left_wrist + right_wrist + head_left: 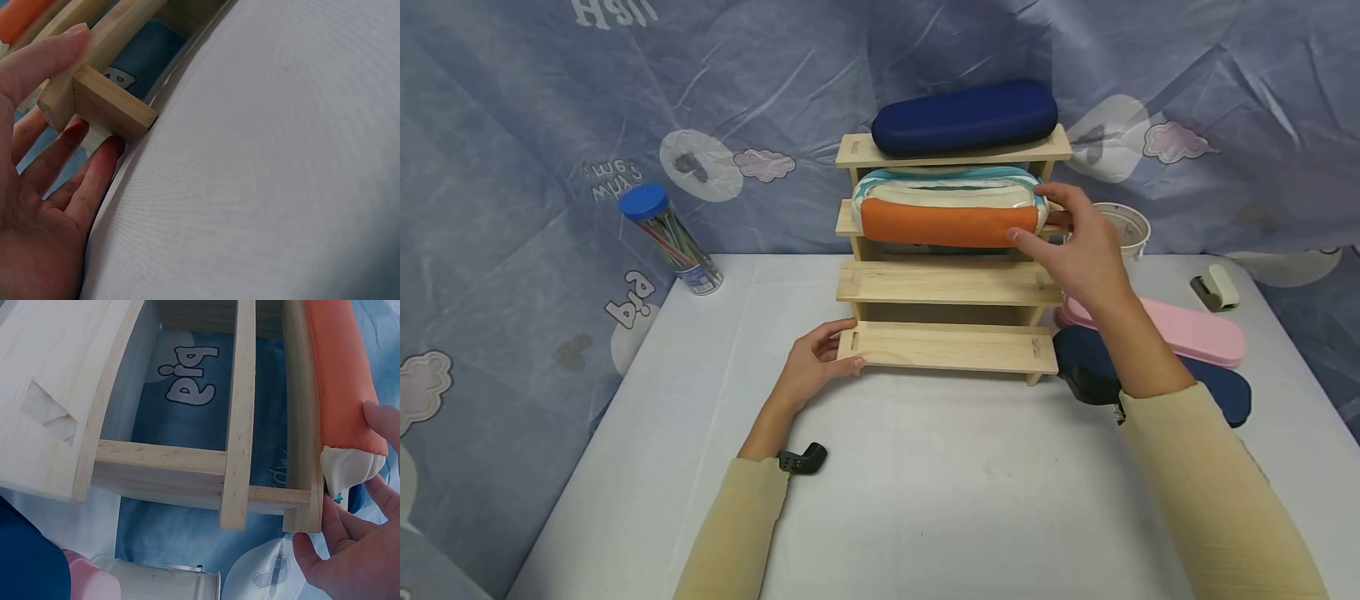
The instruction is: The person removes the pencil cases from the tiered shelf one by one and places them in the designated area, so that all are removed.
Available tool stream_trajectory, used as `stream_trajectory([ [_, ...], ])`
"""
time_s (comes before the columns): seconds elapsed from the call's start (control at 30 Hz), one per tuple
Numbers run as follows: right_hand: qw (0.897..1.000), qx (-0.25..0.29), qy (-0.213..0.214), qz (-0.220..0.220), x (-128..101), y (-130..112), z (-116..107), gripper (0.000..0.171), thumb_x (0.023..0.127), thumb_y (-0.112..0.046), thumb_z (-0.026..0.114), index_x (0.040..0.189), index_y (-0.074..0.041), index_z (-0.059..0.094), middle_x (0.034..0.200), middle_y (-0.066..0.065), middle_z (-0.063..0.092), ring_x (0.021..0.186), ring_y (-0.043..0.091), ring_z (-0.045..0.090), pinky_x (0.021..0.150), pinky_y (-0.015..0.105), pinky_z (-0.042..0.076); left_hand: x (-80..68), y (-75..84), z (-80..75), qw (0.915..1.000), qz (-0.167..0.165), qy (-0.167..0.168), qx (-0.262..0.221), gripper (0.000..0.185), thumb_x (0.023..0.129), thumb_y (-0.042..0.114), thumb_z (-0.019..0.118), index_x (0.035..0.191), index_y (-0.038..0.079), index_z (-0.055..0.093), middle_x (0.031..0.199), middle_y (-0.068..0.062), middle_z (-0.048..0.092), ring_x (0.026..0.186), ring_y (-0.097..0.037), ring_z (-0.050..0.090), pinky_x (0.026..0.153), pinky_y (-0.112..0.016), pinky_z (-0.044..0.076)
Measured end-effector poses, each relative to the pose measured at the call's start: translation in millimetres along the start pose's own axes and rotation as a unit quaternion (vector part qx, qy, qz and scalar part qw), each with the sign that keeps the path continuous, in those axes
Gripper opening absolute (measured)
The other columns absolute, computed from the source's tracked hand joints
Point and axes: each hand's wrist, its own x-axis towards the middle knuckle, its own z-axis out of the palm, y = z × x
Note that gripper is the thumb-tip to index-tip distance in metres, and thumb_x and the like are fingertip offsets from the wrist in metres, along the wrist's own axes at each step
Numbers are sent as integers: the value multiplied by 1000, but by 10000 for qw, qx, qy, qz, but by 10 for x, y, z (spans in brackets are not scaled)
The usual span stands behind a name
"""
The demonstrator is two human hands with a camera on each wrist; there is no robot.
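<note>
A wooden step rack with several tiers stands on the table. On its second tier from the top lies an orange, white and blue pencil case. My right hand holds the case's right end, thumb on the orange front and fingers at the end and behind. In the right wrist view the orange case lies along the rack's edge. My left hand grips the left end of the lowest tier, thumb on the front edge; the left wrist view shows its fingers by the rack's wooden leg.
A dark blue case lies on the top tier. Right of the rack are a pink case, a navy case, a white bucket and a small white-and-dark object. A blue-lidded jar of sticks leans at the left.
</note>
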Motion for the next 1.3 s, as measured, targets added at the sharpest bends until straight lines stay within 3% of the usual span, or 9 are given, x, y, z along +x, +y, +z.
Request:
stream_trajectory([
  [0.17, 10000, 78, -12, -13, 1, 14, 3, 68, 81, -48, 74, 141, -34, 44, 136, 2, 52, 120, 22, 53, 94, 49, 40, -2, 3, 2, 10000, 34, -31, 11, 65, 76, 13, 84, 135, 20, 57, 119, -10, 62, 101, -29, 64, 84, -33, 52],
  [0.53, 9999, 127, -85, 8, 3, 10, -1, 69, 82, -47, 73, 143, -35, 42, 137, 4, 51, 121, 22, 51, 96, 50, 40, 11, 2, 14, 9999, 77, 32, 109, 62, 74, 22, 86, 130, 24, 60, 116, -9, 63, 98, -27, 65, 83, -33, 52],
  [0.93, 9997, 156, -191, -28, 28, 1, 7, 70, 84, -47, 71, 144, -34, 40, 138, 4, 50, 124, 23, 49, 101, 50, 36, 4, 1, 3, 9999, 102, 79, 108, 62, 73, 22, 87, 130, 26, 61, 116, -8, 63, 98, -26, 65, 83, -34, 53],
  [1.3, 9991, 352, 60, -214, -29, 174, -14, 78, 81, -31, 78, 146, -20, 38, 141, 1, 43, 127, 18, 39, 108, 31, 31, 7, -21, -1, 9999, 59, 12, 158, 64, 76, 14, 84, 134, 21, 57, 118, -10, 63, 99, -29, 64, 83, -33, 52],
])
